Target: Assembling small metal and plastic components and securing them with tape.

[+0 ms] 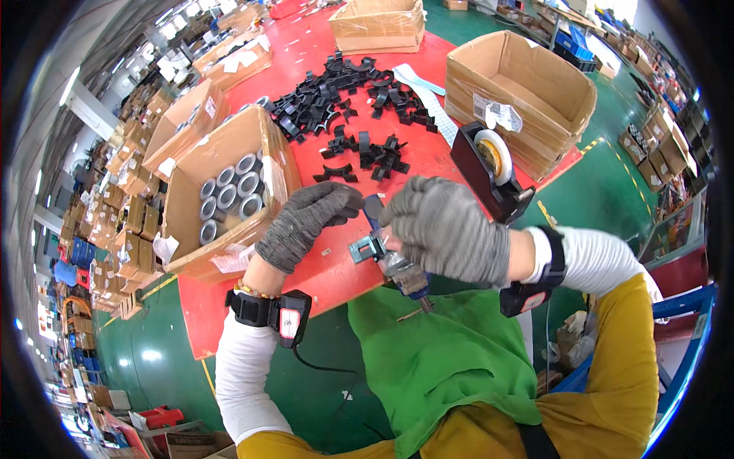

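My left hand (306,222), in a grey knit glove, is over the red table's near part, with its fingers curled and their tips pressed together. Whatever they may pinch is hidden. Just to the right is my right hand (451,226), gloved alike, its fingers bent inward above a small blue and grey bench vise (405,274). What those fingers hold is covered by the glove. A dark blue part (372,207) shows between the two hands. The vise sits at the table's near edge, a thin bar crossing its lower end.
Black curved clips (325,96) lie heaped on the red table (283,172). A carton (187,180) with grey rings (227,197) stands at left, an open carton (527,84) at right. A black tape dispenser (489,172) sits by my right hand; white label strips (428,99) lie behind it.
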The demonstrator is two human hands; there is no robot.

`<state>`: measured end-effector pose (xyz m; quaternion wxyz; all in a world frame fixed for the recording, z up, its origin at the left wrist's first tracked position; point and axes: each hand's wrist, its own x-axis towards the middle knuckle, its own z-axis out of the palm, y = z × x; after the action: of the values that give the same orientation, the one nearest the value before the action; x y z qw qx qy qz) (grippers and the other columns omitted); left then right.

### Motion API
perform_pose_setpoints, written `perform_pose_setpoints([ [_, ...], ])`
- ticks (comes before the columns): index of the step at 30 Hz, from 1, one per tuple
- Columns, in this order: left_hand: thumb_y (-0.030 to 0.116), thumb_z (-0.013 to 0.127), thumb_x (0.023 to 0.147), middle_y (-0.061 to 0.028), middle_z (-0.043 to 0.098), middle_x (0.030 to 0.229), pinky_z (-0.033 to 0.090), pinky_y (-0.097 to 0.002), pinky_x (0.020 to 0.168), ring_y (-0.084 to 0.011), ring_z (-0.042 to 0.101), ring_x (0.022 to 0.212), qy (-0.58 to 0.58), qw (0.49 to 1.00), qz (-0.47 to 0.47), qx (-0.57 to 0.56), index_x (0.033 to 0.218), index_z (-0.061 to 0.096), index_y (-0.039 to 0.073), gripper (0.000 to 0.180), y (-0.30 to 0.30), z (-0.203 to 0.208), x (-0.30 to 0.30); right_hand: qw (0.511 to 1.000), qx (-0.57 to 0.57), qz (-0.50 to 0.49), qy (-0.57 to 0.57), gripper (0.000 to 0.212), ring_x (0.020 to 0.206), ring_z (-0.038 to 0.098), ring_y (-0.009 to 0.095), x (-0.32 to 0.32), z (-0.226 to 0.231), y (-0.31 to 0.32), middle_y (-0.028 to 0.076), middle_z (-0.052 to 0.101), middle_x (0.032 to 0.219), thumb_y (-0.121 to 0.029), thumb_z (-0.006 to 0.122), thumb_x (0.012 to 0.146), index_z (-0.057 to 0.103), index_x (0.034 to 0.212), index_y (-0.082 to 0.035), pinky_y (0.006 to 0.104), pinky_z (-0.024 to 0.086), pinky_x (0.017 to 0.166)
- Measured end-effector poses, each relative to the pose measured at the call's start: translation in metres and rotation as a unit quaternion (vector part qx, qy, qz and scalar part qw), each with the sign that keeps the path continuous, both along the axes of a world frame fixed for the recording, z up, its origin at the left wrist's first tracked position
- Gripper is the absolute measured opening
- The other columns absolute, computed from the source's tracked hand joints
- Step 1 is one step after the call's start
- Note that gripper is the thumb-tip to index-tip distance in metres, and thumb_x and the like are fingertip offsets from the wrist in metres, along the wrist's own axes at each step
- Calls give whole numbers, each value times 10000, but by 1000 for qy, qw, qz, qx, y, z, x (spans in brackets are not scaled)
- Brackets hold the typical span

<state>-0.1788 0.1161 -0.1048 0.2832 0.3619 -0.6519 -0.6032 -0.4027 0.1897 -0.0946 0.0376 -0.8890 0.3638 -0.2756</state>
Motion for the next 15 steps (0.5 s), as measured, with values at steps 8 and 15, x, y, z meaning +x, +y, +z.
perform_pose_setpoints([
  [8,243,581,892,-94,648,999,486,-263,780,-142,614,888,-175,962,-172,-120,1151,572,11,349,28,14,-32,967,-248,-57,-23,314,1094,499,234,-10,-68,46,42,534,1235,-256,677,694,617,989,-164,441,389,938],
  [15,398,695,747,-118,642,977,479,-360,761,-234,626,876,-398,841,-109,-349,1145,557,25,563,54,17,-52,974,-213,-72,-8,408,1070,495,263,-49,-111,73,78,518,1235,-244,699,688,586,1071,-164,428,378,957],
])
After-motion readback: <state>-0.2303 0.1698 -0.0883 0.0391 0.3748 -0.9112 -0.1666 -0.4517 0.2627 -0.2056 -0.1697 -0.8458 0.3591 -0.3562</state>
